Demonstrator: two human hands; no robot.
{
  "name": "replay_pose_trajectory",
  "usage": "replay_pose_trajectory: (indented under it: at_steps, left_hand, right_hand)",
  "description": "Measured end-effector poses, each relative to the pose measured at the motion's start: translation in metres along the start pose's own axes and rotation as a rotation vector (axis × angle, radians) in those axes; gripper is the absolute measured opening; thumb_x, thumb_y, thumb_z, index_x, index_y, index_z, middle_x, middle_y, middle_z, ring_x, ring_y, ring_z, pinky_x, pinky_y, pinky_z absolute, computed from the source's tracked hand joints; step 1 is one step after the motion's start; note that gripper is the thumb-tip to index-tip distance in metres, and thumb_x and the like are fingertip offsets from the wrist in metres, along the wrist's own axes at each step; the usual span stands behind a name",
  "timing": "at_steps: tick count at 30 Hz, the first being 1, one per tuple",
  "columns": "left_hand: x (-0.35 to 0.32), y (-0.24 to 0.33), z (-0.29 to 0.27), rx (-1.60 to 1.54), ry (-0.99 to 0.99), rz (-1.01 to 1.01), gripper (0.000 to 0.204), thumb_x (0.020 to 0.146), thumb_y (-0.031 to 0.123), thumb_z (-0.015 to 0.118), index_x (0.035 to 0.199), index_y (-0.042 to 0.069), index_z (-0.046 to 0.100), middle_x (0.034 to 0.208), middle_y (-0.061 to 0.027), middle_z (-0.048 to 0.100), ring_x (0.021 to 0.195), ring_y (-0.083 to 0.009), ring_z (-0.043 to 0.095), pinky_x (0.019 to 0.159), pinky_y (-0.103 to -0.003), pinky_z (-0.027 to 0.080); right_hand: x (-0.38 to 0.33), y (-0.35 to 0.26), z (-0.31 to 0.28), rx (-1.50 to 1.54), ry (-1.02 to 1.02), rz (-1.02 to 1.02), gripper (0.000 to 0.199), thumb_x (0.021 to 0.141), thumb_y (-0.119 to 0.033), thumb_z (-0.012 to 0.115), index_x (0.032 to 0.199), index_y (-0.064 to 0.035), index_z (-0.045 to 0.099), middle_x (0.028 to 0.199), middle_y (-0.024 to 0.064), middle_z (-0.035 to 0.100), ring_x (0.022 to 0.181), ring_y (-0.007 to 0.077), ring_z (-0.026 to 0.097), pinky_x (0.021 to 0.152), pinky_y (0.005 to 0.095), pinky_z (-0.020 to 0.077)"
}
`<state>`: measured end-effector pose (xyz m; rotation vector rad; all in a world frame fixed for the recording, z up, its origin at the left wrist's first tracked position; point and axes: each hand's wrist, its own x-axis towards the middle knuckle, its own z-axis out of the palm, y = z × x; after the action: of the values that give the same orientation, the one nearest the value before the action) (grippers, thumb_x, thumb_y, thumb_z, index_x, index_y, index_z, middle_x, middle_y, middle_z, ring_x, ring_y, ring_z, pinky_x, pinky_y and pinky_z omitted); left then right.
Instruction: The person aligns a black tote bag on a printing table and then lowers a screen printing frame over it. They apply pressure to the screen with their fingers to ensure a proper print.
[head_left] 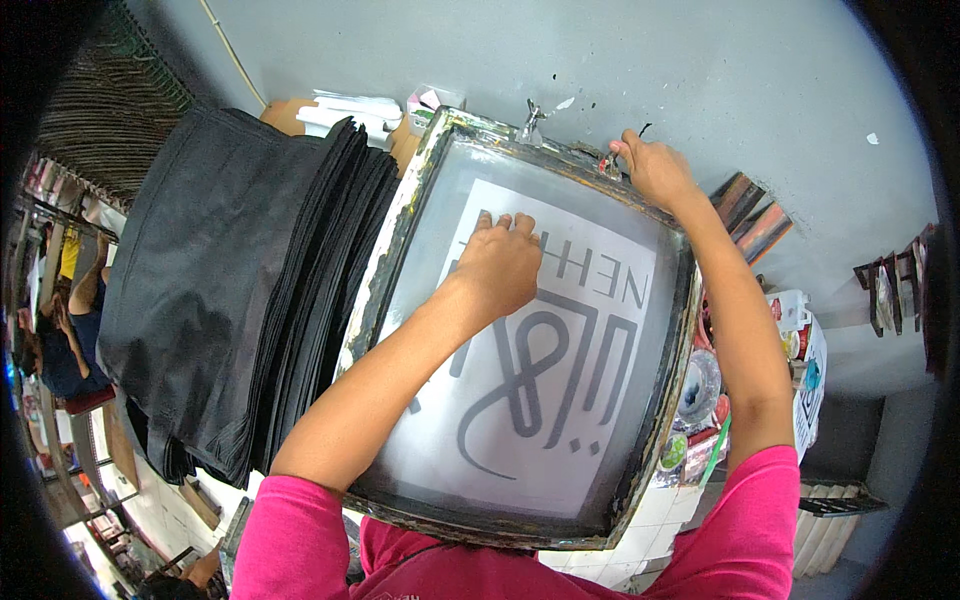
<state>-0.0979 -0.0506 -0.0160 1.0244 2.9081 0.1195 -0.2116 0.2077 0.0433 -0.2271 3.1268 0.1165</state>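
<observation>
In front of me lies a silkscreen frame (pixel 690 330) with a paint-stained wooden border. Through its pale mesh shows a white sheet (pixel 500 400) with dark lettering and a looping design. My left hand (pixel 500 262) presses on the mesh over the upper part of the sheet, its fingers curled and nothing visible in them. At the frame's far right corner, my right hand (pixel 652 168) pinches a small metal clamp (pixel 608 166). A similar metal clamp (pixel 531 124) sits farther left along the same far edge.
Black fabric bags (pixel 220 270) are stacked against the frame's left side. White papers (pixel 350 112) lie behind them, near the grey wall (pixel 700 70). At right are paint-stained wooden pieces (pixel 755 215) and a clear round container (pixel 697 388). Another person (pixel 80 330) is at the far left.
</observation>
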Motion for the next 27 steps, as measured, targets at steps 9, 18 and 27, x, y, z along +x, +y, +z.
replay_pose_trajectory:
  at_steps: [9,18,27]
  left_hand:
    - [0.005,0.002,-0.008,-0.054,-0.014,-0.021,0.036,0.086,0.016,0.064,0.117,-0.001,0.069,0.122,-0.0193,0.061,0.122,-0.0378,0.062,0.109,-0.054,0.046]
    - [0.004,-0.003,-0.003,-0.084,0.025,0.001,0.029,0.094,0.016,0.057,0.114,-0.001,0.07,0.124,-0.0191,0.061,0.12,-0.0355,0.062,0.105,-0.054,0.048]
    - [0.005,-0.008,0.004,-0.074,0.029,0.031,0.031,0.094,0.018,0.058,0.114,0.002,0.074,0.132,-0.0203,0.06,0.12,-0.0353,0.063,0.105,-0.056,0.046]
  right_hand:
    - [0.025,-0.029,-0.045,-0.131,-0.039,-0.09,0.053,0.106,-0.049,0.043,0.112,-0.0053,0.072,0.108,0.0227,0.073,0.11,0.0404,0.067,0.092,0.0524,0.0522]
    - [0.066,-0.14,-0.017,-0.095,0.129,0.054,0.041,0.106,-0.037,0.049,0.105,-0.0051,0.076,0.109,0.0205,0.074,0.102,0.0392,0.072,0.087,0.0492,0.0568]
    - [0.055,-0.163,-0.006,-0.036,0.106,0.269,0.038,0.104,-0.034,0.049,0.108,-0.0086,0.077,0.11,0.0171,0.075,0.105,0.0335,0.073,0.087,0.0469,0.0574]
